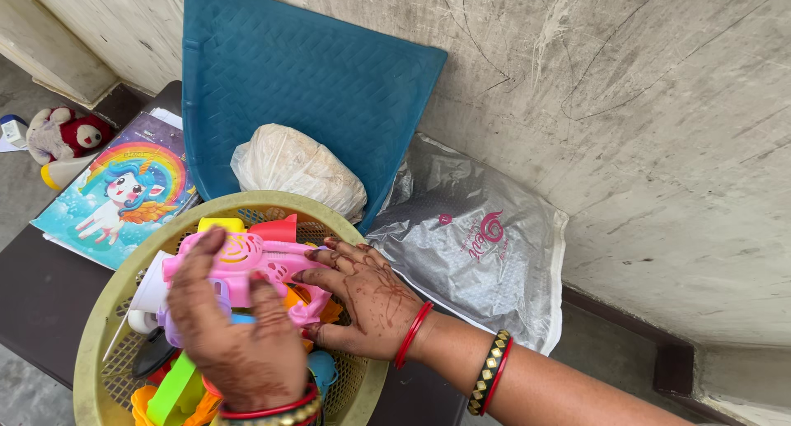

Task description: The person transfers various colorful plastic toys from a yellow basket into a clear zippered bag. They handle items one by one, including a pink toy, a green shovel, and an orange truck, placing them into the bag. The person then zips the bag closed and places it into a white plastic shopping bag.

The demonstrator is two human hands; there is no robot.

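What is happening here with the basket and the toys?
A person has both hands in a round yellow basket full of plastic toys. The left hand and the right hand rest on a pink toy lying on top of the pile. The basket sits on a dark table, beside a colourful book.
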